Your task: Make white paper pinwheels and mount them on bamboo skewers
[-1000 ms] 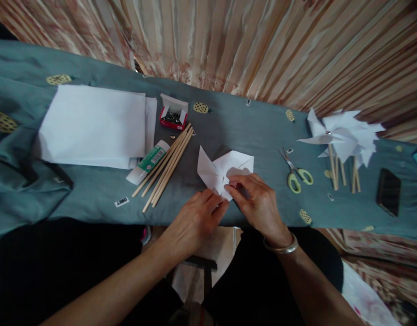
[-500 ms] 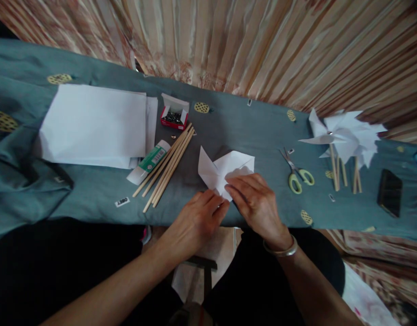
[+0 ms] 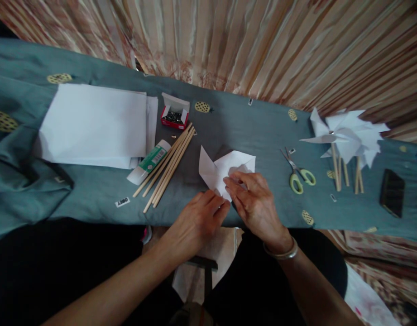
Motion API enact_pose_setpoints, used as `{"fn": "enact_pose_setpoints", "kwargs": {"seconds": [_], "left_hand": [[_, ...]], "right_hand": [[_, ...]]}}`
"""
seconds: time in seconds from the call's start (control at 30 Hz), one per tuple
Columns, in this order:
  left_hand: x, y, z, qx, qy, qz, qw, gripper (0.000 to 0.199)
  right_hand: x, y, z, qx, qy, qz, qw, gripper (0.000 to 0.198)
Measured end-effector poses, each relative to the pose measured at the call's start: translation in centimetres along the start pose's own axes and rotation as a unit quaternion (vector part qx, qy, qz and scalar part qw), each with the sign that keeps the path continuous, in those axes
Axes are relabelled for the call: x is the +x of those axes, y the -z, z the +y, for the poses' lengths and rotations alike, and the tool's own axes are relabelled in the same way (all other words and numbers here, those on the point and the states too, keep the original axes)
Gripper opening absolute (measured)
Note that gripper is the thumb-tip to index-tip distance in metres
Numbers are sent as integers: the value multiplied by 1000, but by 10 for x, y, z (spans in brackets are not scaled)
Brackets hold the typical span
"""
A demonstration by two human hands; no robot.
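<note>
In front of me on the cloth lies a white paper pinwheel [image 3: 223,168], with one blade standing up at its left and a flatter part at the back right. My left hand [image 3: 204,215] grips its near edge, fingers curled together. Across the paper's middle and right side, my right hand [image 3: 251,197] has its fingers bunched and pressed on the folds; a silvery bangle [image 3: 283,251] is round that wrist. The fingers hide the near part of the paper. Left of the pinwheel lie several wooden sticks [image 3: 169,167] beside a green and white glue tube [image 3: 150,161].
A stack of white paper [image 3: 93,124] lies at the left. Behind the sticks is an open red box of small metal pins [image 3: 174,117]. Green-handled scissors [image 3: 297,174] lie to the right, before finished pinwheels on sticks [image 3: 352,136] and a dark phone [image 3: 391,193].
My right fingers have shifted slightly left over the paper's middle. The left hand and the pinwheel stay nearly where they were.
</note>
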State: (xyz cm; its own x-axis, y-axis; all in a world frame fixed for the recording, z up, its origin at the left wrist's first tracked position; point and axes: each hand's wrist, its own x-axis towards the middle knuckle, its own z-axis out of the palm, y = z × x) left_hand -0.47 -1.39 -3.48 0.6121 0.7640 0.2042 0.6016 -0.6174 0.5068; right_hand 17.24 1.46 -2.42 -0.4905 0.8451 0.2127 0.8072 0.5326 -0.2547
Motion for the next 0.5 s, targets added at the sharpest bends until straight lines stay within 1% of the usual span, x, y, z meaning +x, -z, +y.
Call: {"fn": "enact_pose_setpoints", "kwargs": {"seconds": [0.17,0.27,0.37,0.5], "left_hand": [[1,1,1,8,2,1,1000,32],[0,0,1,1,11,-8,1000,31],[0,-1,1,-9,21,-7,1000,30],[-1,-1,0,-16,29,-11,999,28]], "right_hand": [[-3,-3,-1,-9,0,-9,1000,30],[-6,-8,-2,-2,3,6,1000,32],[-7,-14,-4,27,4,32,999,33],[-4,-19,-5,44,6,49,998,32]]}}
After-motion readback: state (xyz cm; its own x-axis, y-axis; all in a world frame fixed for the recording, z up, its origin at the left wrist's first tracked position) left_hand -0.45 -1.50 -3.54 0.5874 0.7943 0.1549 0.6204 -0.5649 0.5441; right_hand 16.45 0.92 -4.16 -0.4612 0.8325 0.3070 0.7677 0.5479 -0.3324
